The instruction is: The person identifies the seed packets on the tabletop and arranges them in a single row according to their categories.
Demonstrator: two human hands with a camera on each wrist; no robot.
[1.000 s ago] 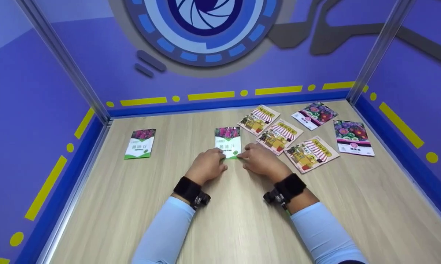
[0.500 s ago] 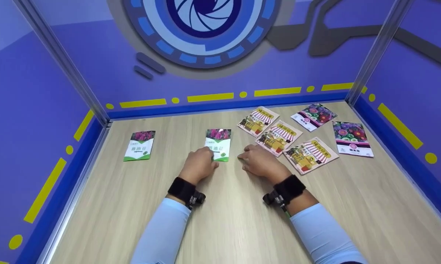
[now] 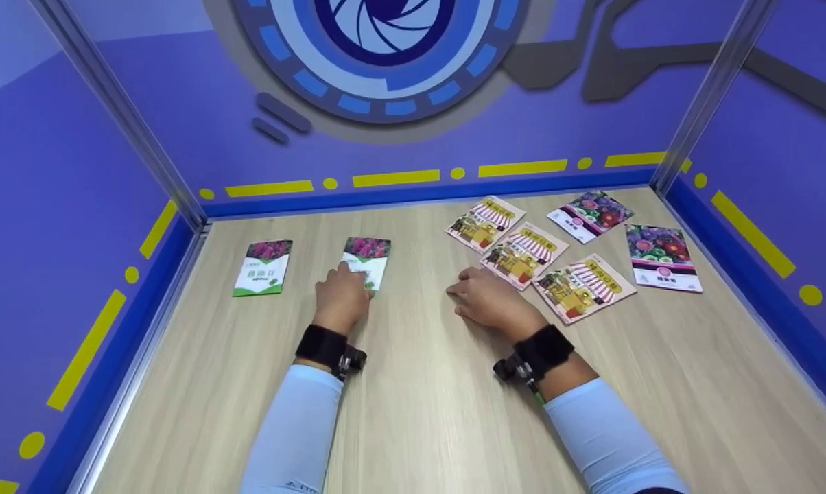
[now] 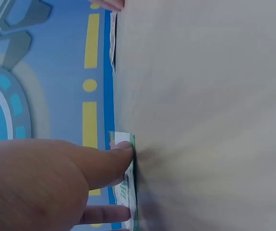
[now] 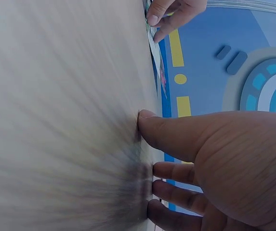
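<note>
My left hand (image 3: 341, 296) lies over the lower left part of a seed packet (image 3: 372, 249) with pink flowers on top and a white and green lower half. In the left wrist view, thumb and straight fingers press on this packet (image 4: 122, 190). Farther left lies a matching packet (image 3: 263, 268). My right hand (image 3: 490, 300) rests its fingertips on the wooden table and holds nothing. Beside it, on the right, are three pink packets with a striped awning, the nearest a middle one (image 3: 525, 255) just beyond the knuckles.
Another awning packet (image 3: 584, 288) lies right of the right hand, and one (image 3: 486, 224) is farther back. Two flower packets, one at the back (image 3: 589, 216) and one at the right (image 3: 662, 258), lie near the corner. Blue-purple panels (image 3: 399, 154) wall the table in.
My left hand has slid the pink-flowered packet leftward, from between both hands toward the matching one. The right hand has let that packet go and stays in place.
</note>
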